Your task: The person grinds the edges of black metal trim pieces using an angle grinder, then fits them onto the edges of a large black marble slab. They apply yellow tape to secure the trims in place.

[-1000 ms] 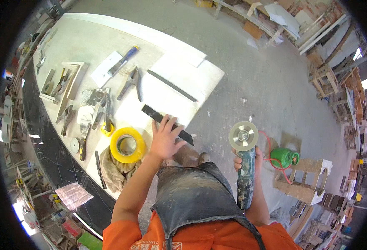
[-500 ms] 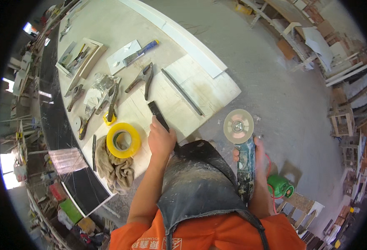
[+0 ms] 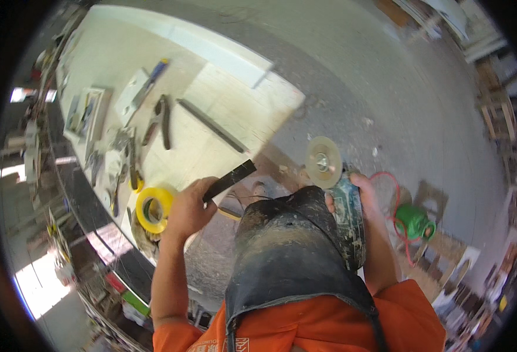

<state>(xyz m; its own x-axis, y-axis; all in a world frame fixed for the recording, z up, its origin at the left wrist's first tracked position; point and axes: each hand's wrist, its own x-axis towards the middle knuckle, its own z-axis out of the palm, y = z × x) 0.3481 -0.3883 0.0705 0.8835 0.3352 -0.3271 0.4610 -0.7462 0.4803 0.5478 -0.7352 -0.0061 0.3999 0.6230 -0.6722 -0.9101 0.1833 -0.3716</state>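
My left hand is closed round one end of a short dark strip, which points up and right past the near corner of the pale worktable. On my right, an angle grinder is gripped by its dark green body in my right hand. Its round, pale disc faces up over the floor, apart from the strip. Beside my left hand lies a roll of yellow tape, over a rag that is partly hidden. A longer dark strip rests on the table.
Spring clamps, a blue-handled scraper and a wooden tray of tools occupy the table. A green gas cylinder with a red hose stands on the floor to the right. Racks of boards line the far right.
My view has turned right and away from the table. The short strip has swung from over the table to beyond its corner, tilting toward the grinder. The grinder stays in my right hand.
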